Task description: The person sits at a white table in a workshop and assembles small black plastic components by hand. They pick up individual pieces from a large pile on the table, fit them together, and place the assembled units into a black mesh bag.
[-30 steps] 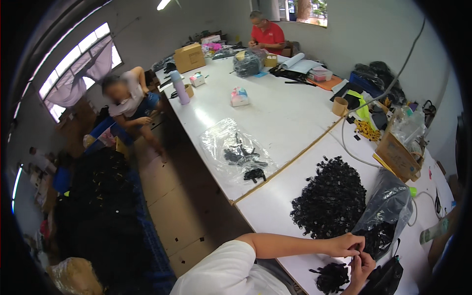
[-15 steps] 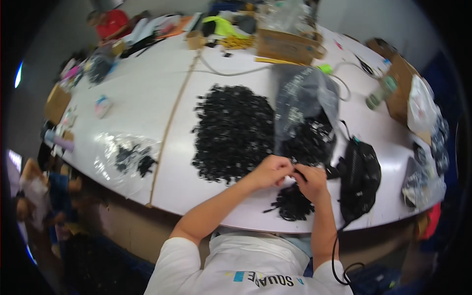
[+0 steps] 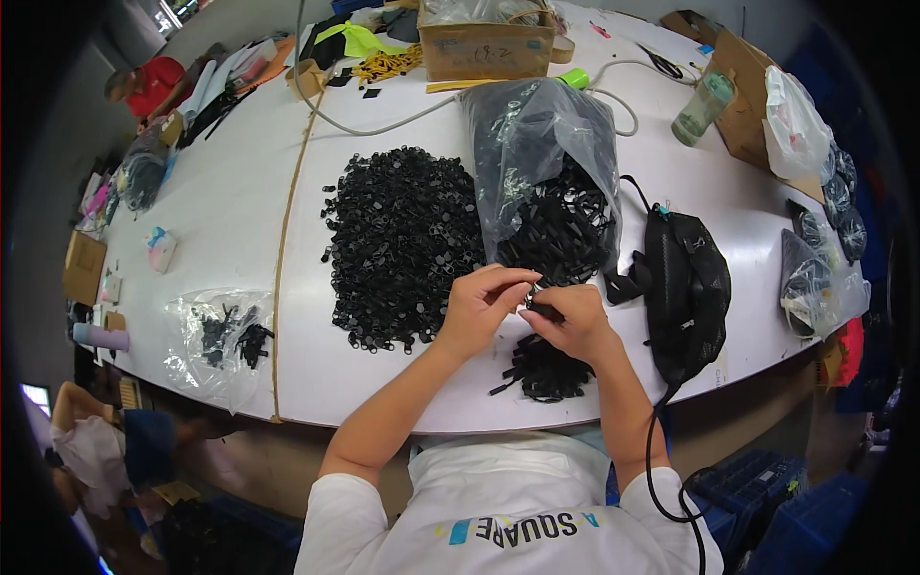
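My left hand (image 3: 482, 309) and my right hand (image 3: 573, 321) meet fingertip to fingertip above the table's near side. Pinched between them is a small dark piece (image 3: 531, 298) with a shiny part; my fingers cover most of it. To the left spreads a wide pile of small black parts with ring-like ends (image 3: 402, 244), resembling zipper sliders. Just beyond my hands, a clear plastic bag (image 3: 508, 125) lies with its mouth toward me, full of black strip-like pulls (image 3: 565, 225). A smaller heap of black pulls (image 3: 549, 372) sits below my hands.
Right of the bag lies a black mesh pouch (image 3: 685, 287) with a strap. Farther off stand a cardboard box (image 3: 489, 53) and a green-tinted bottle (image 3: 704, 108). A flat plastic bag (image 3: 216, 359) rests at left. A person in red (image 3: 153, 88) is at the far left.
The view has shifted, so the table's things appear farther left and higher. My hands stay together at the fingertips, and the right fingers have turned over the small piece.
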A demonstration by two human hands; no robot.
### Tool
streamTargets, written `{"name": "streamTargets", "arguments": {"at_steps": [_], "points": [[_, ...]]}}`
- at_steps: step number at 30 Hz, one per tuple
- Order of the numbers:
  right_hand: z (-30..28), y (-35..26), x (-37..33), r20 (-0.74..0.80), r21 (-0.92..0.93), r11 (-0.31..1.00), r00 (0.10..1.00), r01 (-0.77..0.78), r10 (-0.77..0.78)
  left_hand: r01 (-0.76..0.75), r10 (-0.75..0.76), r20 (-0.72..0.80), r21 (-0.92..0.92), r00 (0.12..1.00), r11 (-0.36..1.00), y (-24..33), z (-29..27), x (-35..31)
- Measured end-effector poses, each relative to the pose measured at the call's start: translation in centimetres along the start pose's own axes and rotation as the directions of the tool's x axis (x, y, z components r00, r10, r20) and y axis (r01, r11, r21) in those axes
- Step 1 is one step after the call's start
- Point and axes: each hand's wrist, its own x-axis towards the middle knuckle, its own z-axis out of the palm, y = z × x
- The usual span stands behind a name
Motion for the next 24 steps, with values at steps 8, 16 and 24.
{"name": "streamTargets", "arguments": {"at_steps": [8, 16, 24], "points": [[0.2, 0.0, -0.2, -0.068, 0.119, 0.993, 0.997, -0.026, 0.035, -0.035, 0.039, 0.06, -0.053, 0.997, 0.998, -0.8, -0.4, 0.0], [1.2, -0.5, -0.2, -0.086, -0.054, 0.997, 0.995, -0.049, 0.045, -0.494, 0.444, 0.238, 0.571, 0.864, 0.656, -0.9, -1.1, 0.3], [0.7, 0.1, -0.2, 0.047, -0.168, 0.98, 0.993, -0.102, 0.111, -0.487, 0.443, 0.224, 0.563, 0.868, 0.668, -0.7, -1.3, 0.4]]}}
